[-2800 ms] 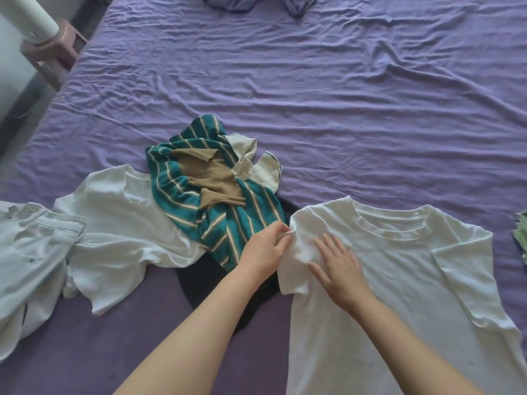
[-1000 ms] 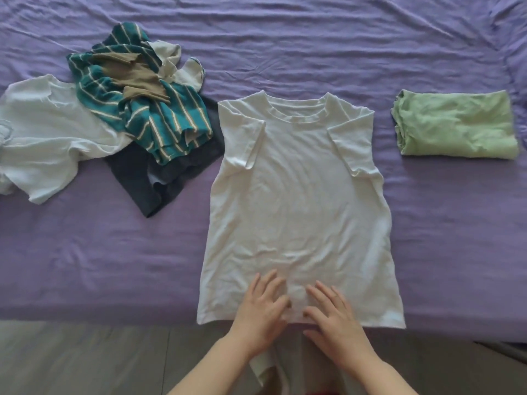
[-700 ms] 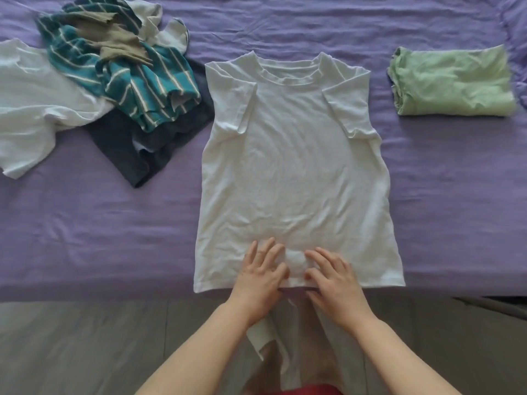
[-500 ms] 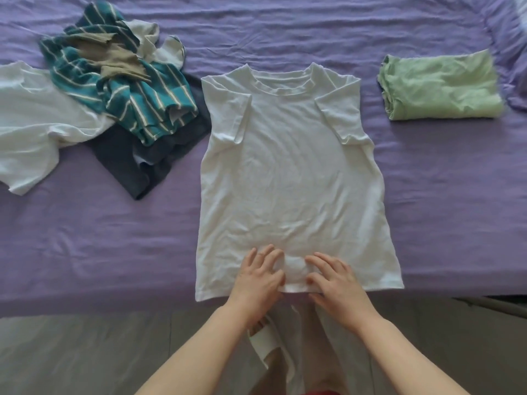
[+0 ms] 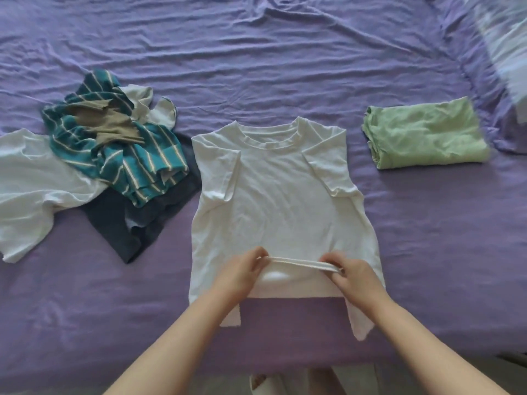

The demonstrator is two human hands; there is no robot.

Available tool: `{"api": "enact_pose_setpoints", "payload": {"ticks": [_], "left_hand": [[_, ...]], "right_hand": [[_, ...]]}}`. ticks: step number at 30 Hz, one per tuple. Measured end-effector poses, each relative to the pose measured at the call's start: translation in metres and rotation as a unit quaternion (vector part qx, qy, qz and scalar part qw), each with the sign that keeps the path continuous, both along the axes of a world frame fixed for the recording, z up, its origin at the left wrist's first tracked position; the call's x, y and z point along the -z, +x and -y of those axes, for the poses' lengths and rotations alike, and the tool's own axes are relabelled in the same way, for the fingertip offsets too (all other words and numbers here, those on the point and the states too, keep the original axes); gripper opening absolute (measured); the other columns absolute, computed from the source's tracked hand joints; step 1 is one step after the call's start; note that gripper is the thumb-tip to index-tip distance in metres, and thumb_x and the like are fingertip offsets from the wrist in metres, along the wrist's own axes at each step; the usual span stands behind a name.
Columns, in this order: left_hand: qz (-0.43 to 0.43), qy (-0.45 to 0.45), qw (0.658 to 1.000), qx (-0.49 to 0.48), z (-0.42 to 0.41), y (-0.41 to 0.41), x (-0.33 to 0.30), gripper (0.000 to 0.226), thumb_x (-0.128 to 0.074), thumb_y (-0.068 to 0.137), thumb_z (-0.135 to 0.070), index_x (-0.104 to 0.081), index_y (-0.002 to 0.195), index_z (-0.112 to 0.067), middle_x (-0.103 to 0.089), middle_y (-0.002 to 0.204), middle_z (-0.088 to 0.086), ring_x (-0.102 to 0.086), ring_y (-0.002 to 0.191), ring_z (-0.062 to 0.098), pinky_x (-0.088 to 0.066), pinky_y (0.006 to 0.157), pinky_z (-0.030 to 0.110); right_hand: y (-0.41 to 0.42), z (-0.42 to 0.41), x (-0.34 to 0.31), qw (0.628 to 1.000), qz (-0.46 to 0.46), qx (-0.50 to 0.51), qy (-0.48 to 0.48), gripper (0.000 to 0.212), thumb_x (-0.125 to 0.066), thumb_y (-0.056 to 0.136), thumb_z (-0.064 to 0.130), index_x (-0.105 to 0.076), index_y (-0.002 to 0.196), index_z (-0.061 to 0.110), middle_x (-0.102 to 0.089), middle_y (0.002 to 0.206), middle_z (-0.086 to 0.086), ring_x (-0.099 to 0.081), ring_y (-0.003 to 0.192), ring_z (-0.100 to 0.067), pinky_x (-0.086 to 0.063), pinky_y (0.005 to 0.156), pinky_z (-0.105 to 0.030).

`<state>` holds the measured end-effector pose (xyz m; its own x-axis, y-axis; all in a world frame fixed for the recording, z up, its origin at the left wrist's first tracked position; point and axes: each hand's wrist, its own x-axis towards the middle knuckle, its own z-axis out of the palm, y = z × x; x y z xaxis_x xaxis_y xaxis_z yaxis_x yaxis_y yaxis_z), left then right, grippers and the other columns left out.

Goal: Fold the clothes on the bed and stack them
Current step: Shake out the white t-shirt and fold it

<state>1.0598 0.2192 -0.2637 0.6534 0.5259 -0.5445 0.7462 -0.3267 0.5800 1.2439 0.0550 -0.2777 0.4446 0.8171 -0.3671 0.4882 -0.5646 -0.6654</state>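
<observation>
Purple bed sheet (image 5: 285,67), wrinkled, spread across the whole view, floor just showing at the near edge. Far left: a loose white shirt (image 5: 31,178), unfolded, partly under a crumpled teal striped garment (image 5: 119,149) with a tan piece (image 5: 111,125) on top and a dark garment (image 5: 125,223) beneath. Centre: white T-shirt (image 5: 279,195) lying flat, collar away, sleeves tucked in over the chest, long axis running straight from the near edge toward the far side. Left hand (image 5: 242,273) pinching the hem (image 5: 299,263) near its left part, right hand (image 5: 353,276) pinching it near the right, fingers of both curled round the cloth, the hem raised in a taut band between them and lifted off the lower body of the shirt. Far right: a folded green garment (image 5: 425,138), well apart from the shirt. Judged step: bottom-up fold in progress, collar directly ahead of both hands, equally near to each, so likely carrying the hem forward along the long axis toward the neckline. Stacking on the green piece not yet done; pile at left untouched.
</observation>
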Motion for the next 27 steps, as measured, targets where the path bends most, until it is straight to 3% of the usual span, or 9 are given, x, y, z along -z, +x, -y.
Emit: {"api": "enact_pose_setpoints", "payload": {"ticks": [3, 7, 10, 13, 16, 19, 22, 24, 27], "left_hand": [[-0.057, 0.071, 0.992, 0.085, -0.029, 0.026, -0.008, 0.038, -0.06, 0.085, -0.05, -0.049, 0.106, -0.02, -0.058, 0.097, -0.003, -0.053, 0.089, 0.018, -0.04, 0.075, 0.033], [-0.171, 0.131, 0.965, 0.152, -0.068, 0.036, -0.009, 0.012, -0.053, 0.084, -0.016, -0.047, 0.094, -0.018, -0.055, 0.1, -0.001, -0.055, 0.097, 0.024, -0.041, 0.07, 0.033], [-0.159, 0.048, 0.983, 0.074, -0.097, 0.038, -0.018, 0.016, -0.056, 0.081, -0.012, -0.048, 0.074, -0.023, -0.051, 0.078, -0.008, -0.056, 0.083, 0.018, -0.039, 0.06, 0.027], [-0.057, -0.086, 0.992, -0.078, -0.125, 0.043, -0.034, 0.015, -0.07, 0.079, -0.013, -0.062, 0.083, -0.025, -0.064, 0.079, -0.01, -0.062, 0.077, 0.011, -0.048, 0.069, 0.023], [0.029, -0.125, 0.973, -0.194, -0.143, 0.054, -0.039, 0.004, -0.07, 0.084, -0.014, -0.068, 0.084, -0.018, -0.066, 0.073, -0.005, -0.059, 0.067, 0.009, -0.047, 0.067, 0.023], [0.07, -0.104, 0.945, -0.303, -0.153, 0.068, -0.032, 0.012, -0.062, 0.09, -0.014, -0.068, 0.084, -0.022, -0.064, 0.077, -0.001, -0.057, 0.069, 0.012, -0.045, 0.066, 0.023], [0.057, -0.09, 0.928, -0.358, -0.159, 0.081, -0.018, 0.015, -0.057, 0.092, -0.012, -0.067, 0.097, -0.021, -0.068, 0.099, 0.007, -0.061, 0.087, 0.018, -0.047, 0.08, 0.03], [0.03, -0.05, 0.941, -0.333, -0.162, 0.086, -0.013, 0.022, -0.053, 0.093, -0.016, -0.065, 0.112, -0.016, -0.067, 0.11, 0.007, -0.062, 0.099, 0.023, -0.046, 0.087, 0.033], [0.023, 0.027, 0.969, -0.246, -0.173, 0.088, -0.02, 0.024, -0.053, 0.094, -0.021, -0.066, 0.113, -0.021, -0.069, 0.105, -0.005, -0.061, 0.099, 0.014, -0.044, 0.089, 0.029]], "right_hand": [[0.039, -0.043, -0.008, 0.999, 0.03, -0.021, -0.037, 0.01, -0.059, 0.089, 0.023, -0.066, 0.097, 0.022, -0.068, 0.092, 0.003, -0.061, 0.088, -0.019, -0.044, 0.072, -0.033], [0.08, -0.073, -0.013, 0.989, 0.094, -0.027, -0.109, 0.017, -0.053, 0.09, 0.023, -0.065, 0.101, 0.026, -0.067, 0.1, 0.007, -0.059, 0.097, -0.019, -0.043, 0.073, -0.032], [0.103, -0.091, -0.01, 0.998, -0.026, 0.032, -0.052, 0.01, -0.063, 0.085, 0.016, -0.07, 0.089, 0.022, -0.068, 0.083, 0.007, -0.062, 0.082, -0.012, -0.045, 0.07, -0.022], [0.118, -0.115, -0.014, 0.973, -0.207, 0.106, 0.009, 0.01, -0.065, 0.084, 0.009, -0.071, 0.093, 0.011, -0.068, 0.078, 0.006, -0.059, 0.065, 0.005, -0.043, 0.06, -0.007], [0.131, -0.14, -0.019, 0.943, -0.281, 0.168, 0.054, 0.007, -0.064, 0.085, 0.008, -0.068, 0.091, 0.008, -0.064, 0.074, 0.001, -0.055, 0.055, 0.007, -0.042, 0.053, -0.007], [0.142, -0.161, -0.018, 0.94, -0.276, 0.189, 0.073, 0.006, -0.062, 0.087, 0.009, -0.066, 0.087, 0.013, -0.062, 0.074, 0.0, -0.054, 0.054, 0.006, -0.04, 0.052, -0.007], [0.146, -0.173, -0.008, 0.959, -0.222, 0.17, 0.051, 0.007, -0.061, 0.089, 0.014, -0.066, 0.086, 0.017, -0.064, 0.077, 0.001, -0.058, 0.07, -0.005, -0.044, 0.067, -0.018], [0.146, -0.176, -0.004, 0.965, -0.206, 0.157, 0.037, 0.008, -0.061, 0.089, 0.019, -0.067, 0.083, 0.019, -0.068, 0.081, -0.002, -0.059, 0.076, -0.014, -0.046, 0.075, -0.03], [0.149, -0.18, -0.008, 0.963, -0.216, 0.153, 0.059, 0.01, -0.061, 0.088, 0.02, -0.069, 0.085, 0.016, -0.069, 0.08, 0.001, -0.059, 0.072, -0.01, -0.044, 0.07, -0.029]]}}
